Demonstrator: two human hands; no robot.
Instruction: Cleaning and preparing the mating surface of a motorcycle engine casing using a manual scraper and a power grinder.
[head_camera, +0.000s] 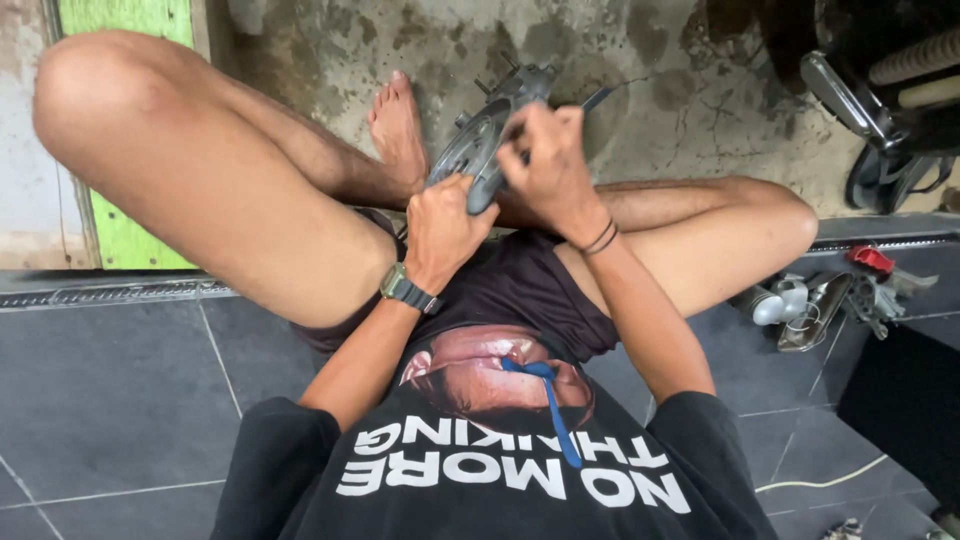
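Dark grey round disc-shaped machine part (478, 150), toothed or lugged at its upper rim, held in the air above the lap, slightly above frame centre. Seen nearly edge-on; long axis runs from 7 o'clock (low end near the left hand) to 1 o'clock (high end towards the concrete floor (650, 60)).

Left hand (445, 230): closed around the disc's lower edge, at 7 o'clock of the part; wristwatch (405, 288) on that wrist.
Right hand (550, 165): at 3 o'clock of the part, fingers curled shut against its face and rim; whether it pinches a small tool cannot be told. Dark bands (600, 238) on that wrist.

Surroundings: bare foot (398, 130) just beside the disc at 9 o'clock; knees spread wide to 10 and 3 o'clock. Open concrete beyond the disc at 12 o'clock. Metal threshold strip (110, 292) crosses the frame; dark floor tiles (110, 400) on the near side of it. Loose metal parts (810, 305) with a red piece lie at 3 o'clock, well apart. Motorcycle parts (880, 80) at 2 o'clock.
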